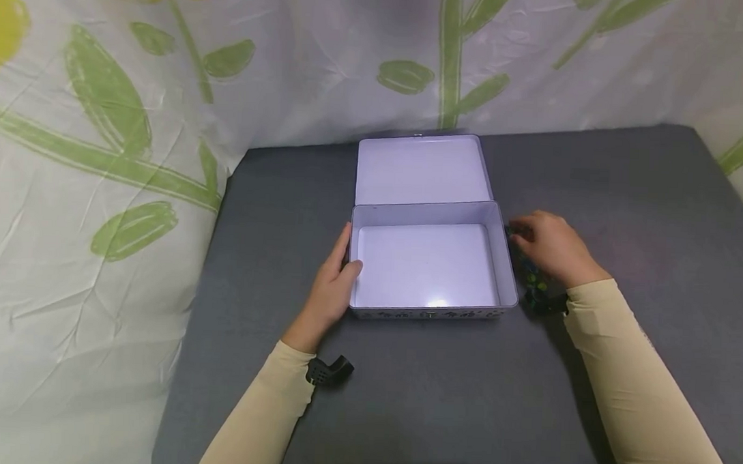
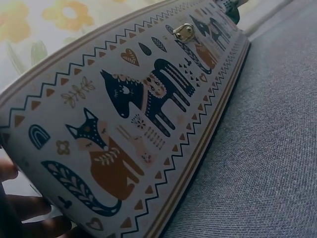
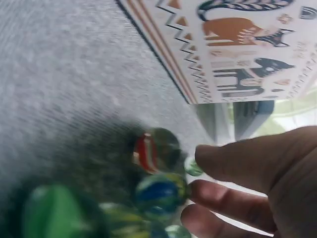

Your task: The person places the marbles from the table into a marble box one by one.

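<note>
A white metal tin box (image 1: 425, 264) stands on the grey surface with its hinged lid (image 1: 419, 171) swung back; its inside is bare. My left hand (image 1: 327, 295) grips its left side, thumb over the rim and fingers along the outer wall. Along the right side, my right hand (image 1: 555, 246) reaches down to several glass marbles (image 1: 532, 277), its fingers loosely bent. The right wrist view has a blue-yellow marble (image 3: 161, 194) right at the fingertips, a red-and-white striped one (image 3: 154, 150) beside it and a green one (image 3: 54, 210) nearer the camera.
Foxes and horses decorate the tin's front wall, which bears a small metal clasp (image 2: 184, 32). Grey cloth (image 1: 415, 390) covers the table. A white sheet (image 1: 328, 66) printed with flowers and leaves hangs behind it and to the left.
</note>
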Demonstrator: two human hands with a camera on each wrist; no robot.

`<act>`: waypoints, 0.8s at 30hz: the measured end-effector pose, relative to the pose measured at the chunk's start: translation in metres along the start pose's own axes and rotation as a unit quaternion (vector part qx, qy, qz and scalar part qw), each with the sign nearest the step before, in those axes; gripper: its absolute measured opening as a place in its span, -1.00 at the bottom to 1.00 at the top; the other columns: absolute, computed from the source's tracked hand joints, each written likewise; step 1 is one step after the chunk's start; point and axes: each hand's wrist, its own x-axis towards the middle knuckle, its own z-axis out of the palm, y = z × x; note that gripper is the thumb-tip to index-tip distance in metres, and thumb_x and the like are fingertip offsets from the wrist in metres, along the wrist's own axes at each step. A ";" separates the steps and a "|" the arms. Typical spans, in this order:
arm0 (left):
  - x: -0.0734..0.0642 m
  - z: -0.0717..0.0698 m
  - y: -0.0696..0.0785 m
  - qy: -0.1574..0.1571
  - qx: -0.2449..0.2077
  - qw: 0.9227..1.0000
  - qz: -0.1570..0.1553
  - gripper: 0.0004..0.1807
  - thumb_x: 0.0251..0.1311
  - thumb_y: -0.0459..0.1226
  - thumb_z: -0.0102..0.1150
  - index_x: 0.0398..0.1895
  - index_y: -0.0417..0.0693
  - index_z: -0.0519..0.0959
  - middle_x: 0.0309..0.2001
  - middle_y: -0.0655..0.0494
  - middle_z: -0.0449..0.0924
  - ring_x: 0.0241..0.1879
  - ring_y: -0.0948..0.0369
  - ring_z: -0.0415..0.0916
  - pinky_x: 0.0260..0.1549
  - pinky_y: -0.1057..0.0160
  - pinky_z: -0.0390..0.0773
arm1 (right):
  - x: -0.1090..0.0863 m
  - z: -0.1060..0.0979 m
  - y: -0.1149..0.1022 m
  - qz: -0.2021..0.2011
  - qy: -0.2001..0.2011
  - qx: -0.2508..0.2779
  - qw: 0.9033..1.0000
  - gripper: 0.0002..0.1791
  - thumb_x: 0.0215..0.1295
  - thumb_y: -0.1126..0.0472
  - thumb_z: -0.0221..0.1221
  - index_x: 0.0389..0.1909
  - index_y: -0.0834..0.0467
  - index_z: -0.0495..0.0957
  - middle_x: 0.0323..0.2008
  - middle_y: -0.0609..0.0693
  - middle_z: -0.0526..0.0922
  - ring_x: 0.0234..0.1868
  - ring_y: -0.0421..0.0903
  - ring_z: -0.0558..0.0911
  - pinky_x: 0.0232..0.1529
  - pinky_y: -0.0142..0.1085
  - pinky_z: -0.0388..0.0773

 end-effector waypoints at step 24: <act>-0.001 0.000 -0.009 0.007 -0.011 1.000 0.017 -0.29 0.39 -0.22 -0.13 0.57 0.25 -0.04 0.54 0.31 -0.09 0.50 0.28 -0.14 0.43 0.00 -0.05 | -0.013 -0.027 -0.019 -0.029 0.107 -0.031 0.993 -0.77 0.27 0.20 0.26 -0.15 0.25 0.70 -0.25 0.15 0.65 -0.24 0.11 0.61 -0.24 0.05 0.48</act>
